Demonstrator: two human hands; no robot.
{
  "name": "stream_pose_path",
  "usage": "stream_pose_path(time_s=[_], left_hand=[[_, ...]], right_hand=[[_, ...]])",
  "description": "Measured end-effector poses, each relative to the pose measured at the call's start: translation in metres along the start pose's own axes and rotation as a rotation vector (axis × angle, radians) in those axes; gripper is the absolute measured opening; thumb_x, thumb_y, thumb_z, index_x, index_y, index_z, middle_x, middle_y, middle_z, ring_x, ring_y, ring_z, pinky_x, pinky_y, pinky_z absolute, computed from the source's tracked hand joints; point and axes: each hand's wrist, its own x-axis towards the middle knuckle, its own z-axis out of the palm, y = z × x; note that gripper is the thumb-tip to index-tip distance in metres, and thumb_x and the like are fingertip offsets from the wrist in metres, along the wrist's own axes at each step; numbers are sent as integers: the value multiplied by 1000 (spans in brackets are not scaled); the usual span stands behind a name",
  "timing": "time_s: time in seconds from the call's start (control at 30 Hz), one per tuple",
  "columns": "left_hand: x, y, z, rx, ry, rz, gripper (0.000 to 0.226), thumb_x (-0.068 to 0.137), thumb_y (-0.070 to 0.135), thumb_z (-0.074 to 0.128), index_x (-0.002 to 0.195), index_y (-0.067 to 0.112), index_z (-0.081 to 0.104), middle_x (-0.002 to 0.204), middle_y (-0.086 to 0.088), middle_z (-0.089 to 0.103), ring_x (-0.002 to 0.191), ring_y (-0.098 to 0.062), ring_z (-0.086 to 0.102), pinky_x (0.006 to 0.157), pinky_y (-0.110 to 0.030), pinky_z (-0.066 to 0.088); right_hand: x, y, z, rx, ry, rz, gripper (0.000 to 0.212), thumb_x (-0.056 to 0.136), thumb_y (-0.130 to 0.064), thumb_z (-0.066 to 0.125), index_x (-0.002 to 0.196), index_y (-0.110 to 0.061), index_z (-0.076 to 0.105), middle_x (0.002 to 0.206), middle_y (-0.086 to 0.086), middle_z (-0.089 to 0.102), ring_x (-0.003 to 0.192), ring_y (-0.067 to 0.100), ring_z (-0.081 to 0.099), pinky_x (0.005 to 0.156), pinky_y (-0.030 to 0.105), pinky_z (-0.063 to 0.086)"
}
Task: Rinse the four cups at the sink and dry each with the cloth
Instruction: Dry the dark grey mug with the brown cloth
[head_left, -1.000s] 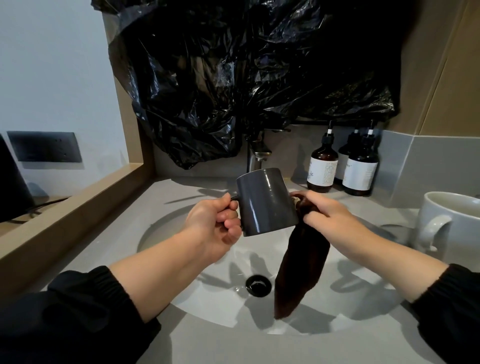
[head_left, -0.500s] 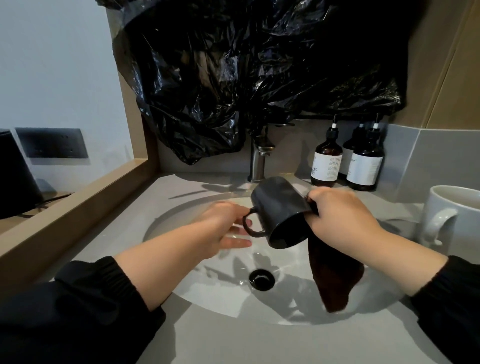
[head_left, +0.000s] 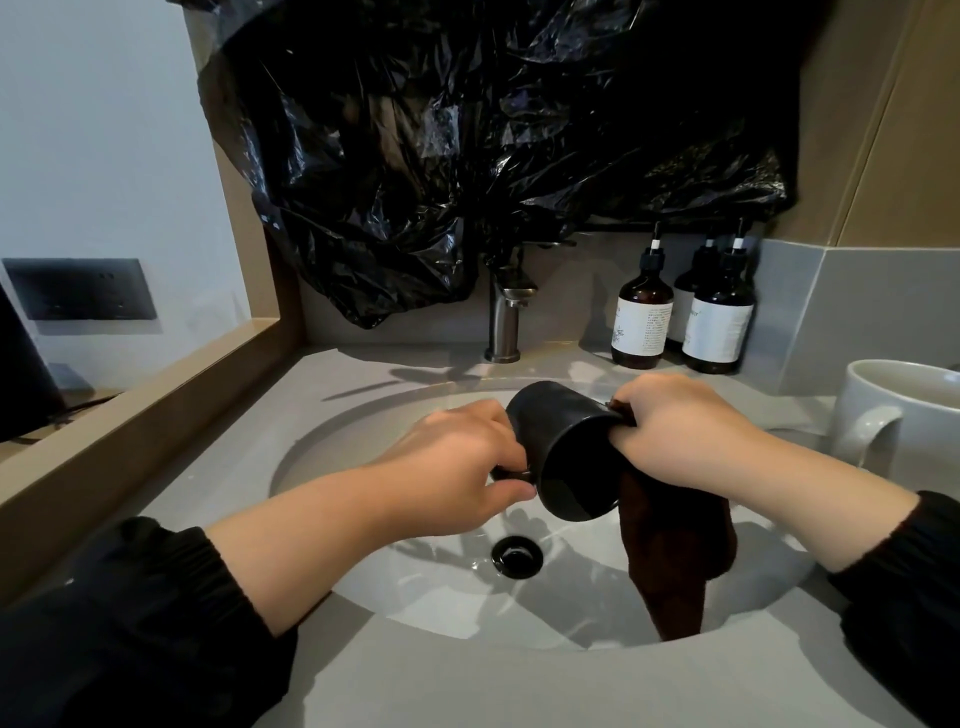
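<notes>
The cup (head_left: 566, 447) is held in the air between the two hands, over the sink (head_left: 332, 441). It lies directly right of the left hand (head_left: 457, 457) and directly left of the right hand (head_left: 675, 431), touching both.

Cup: dark grey to black, cylindrical, glossy. It is tilted, with one end up and away from the person and the other end down and toward the person. Whether the lower end is the mouth or the base cannot be told. The handle (head_left: 509, 473) points left, and only a short part of it shows.

Left hand: closed. Thumb and fingers are curled and pinch the handle.

Right hand: closed. Its fingers are curled round the cloth (head_left: 675, 566) and hold it against the upper right side of the cup.

Cloth: dark brown. It is bunched under the right hand and hangs below that hand into the sink, narrowing to a point.

Both forearms are bare, with black sleeves (head_left: 130, 623) pushed up.

The drain (head_left: 517, 556), black and round, is below the left hand and the cup. The tap (head_left: 503, 325), brushed metal, stands beyond the left hand. Three brown pump bottles (head_left: 642, 325) with white labels stand beyond the right hand. A white mug (head_left: 909, 415) stands on the grey counter (head_left: 467, 691), right of the right hand, handle facing left. A crumpled black plastic sheet (head_left: 467, 156) hangs above the tap.
</notes>
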Motion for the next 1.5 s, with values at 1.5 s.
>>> stream_pose_path(time_s=[1.5], left_hand=[[0, 27, 4, -475, 162, -371, 26, 93, 16, 56, 67, 13, 59, 69, -10, 64, 68, -19, 62, 66, -28, 47]], right_hand=[[-17, -16, 18, 29, -308, -443, 26, 86, -5, 48, 82, -30, 40, 81, -9, 51, 74, 15, 49, 61, 22, 39]])
